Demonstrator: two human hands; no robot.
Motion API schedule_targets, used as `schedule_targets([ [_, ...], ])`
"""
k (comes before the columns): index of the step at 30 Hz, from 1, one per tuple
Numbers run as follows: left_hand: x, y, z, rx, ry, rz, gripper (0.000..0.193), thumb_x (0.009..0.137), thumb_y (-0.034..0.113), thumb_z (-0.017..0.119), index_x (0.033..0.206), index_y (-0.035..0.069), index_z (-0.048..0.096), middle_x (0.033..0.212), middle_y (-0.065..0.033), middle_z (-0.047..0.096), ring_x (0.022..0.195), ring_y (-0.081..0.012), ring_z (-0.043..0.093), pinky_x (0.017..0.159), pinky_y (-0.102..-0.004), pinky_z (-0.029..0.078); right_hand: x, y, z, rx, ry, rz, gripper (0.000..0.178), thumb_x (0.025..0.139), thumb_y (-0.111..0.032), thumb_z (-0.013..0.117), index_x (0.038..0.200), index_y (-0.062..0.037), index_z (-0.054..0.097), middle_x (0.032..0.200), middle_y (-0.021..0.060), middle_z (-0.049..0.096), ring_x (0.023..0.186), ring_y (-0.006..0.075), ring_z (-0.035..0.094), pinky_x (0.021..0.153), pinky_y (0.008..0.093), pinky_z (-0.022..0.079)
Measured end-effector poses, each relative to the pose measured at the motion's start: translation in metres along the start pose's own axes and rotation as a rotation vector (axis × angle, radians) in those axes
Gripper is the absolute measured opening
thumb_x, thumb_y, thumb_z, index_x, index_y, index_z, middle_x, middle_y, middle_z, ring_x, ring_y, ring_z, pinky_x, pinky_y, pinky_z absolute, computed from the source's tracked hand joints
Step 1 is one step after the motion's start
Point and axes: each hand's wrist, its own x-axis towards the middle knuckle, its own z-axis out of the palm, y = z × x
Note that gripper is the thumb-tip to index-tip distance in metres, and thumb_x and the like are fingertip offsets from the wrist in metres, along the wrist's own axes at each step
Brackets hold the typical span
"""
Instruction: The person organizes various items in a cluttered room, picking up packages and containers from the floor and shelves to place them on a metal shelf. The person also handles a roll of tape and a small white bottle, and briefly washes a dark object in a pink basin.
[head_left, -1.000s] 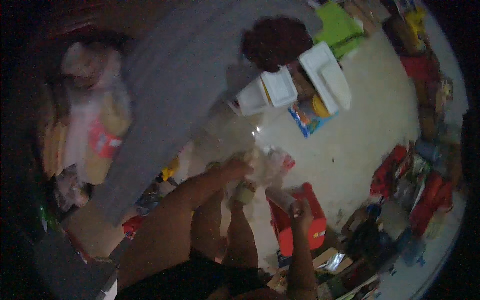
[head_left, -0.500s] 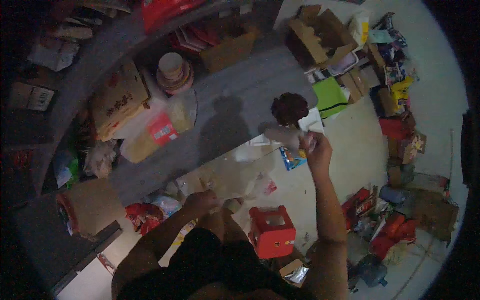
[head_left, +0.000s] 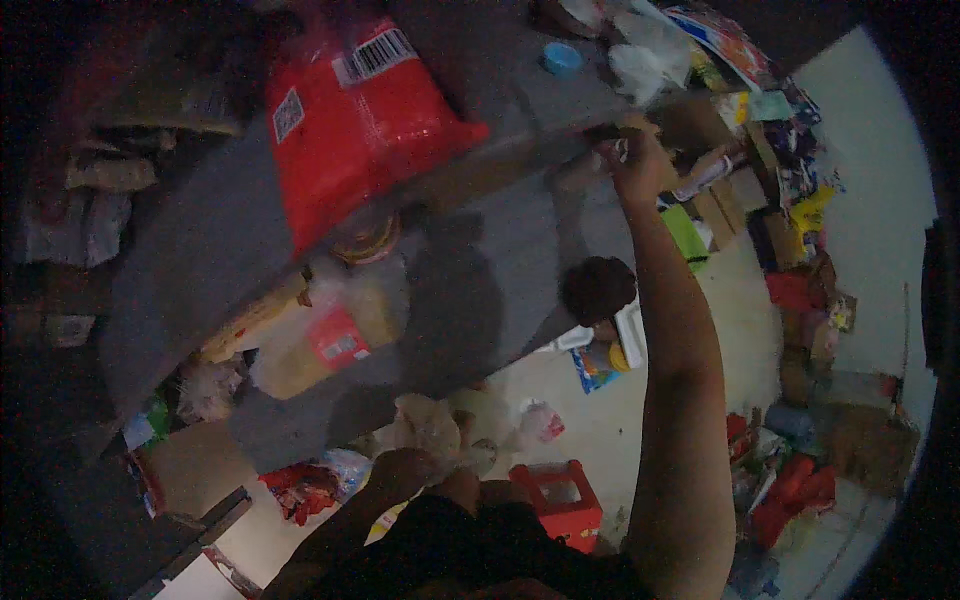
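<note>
My right hand (head_left: 638,168) is raised to the front edge of the upper grey shelf (head_left: 480,175). Its fingers are closed around a small blurred thing that I cannot make out. Low in the middle, my left hand (head_left: 400,472) grips a crumpled translucent plastic bag (head_left: 428,425). A dark brown ruffled clump (head_left: 598,288) sits at the right end of the lower grey shelf (head_left: 540,270), left of my right forearm. On the upper shelf lies a large red plastic mailer bag (head_left: 360,120).
A clear packet with a red label (head_left: 338,335) rests on the lower shelf. The upper shelf holds a blue round lid (head_left: 562,58). On the floor are a red stool (head_left: 565,500) and a blue packet (head_left: 597,368). Cartons (head_left: 720,215) and bags line the right wall.
My right hand has moved up from beside the brown clump to the upper shelf's edge. My view has shifted, bringing the red mailer bag and blue lid into sight. The left hand stays low.
</note>
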Motion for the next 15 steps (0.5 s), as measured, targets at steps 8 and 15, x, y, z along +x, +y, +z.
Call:
schedule_targets([
  [8, 0.03, -0.034, -0.018, -0.007, 0.251, 0.253, 0.021, 0.078, 0.024, 0.052, 0.092, 0.014, 0.064, 0.088, -0.0115, 0.062, 0.079, -0.0286, 0.06, 0.07, -0.0435, 0.047, 0.049, 0.016, 0.071, -0.542, -0.148, 0.166, 0.031, 0.073, -0.009, 0.063, 0.103, -0.0012, 0.057, 0.105, 0.0163, 0.058, 0.095, 0.0323, 0.057, 0.081, 0.0366, 0.046],
  [15, 0.034, -0.032, -0.016, 0.169, 0.26, 0.242, 0.02, 0.076, 0.033, 0.063, 0.088, 0.017, 0.066, 0.083, -0.0053, 0.064, 0.081, -0.0241, 0.062, 0.079, -0.0398, 0.048, 0.053, 0.096, 0.11, 0.11, -0.037, 0.276, 0.021, 0.077, -0.016, 0.06, 0.095, -0.005, 0.06, 0.101, 0.0138, 0.058, 0.095, 0.0295, 0.056, 0.079, 0.0394, 0.046],
])
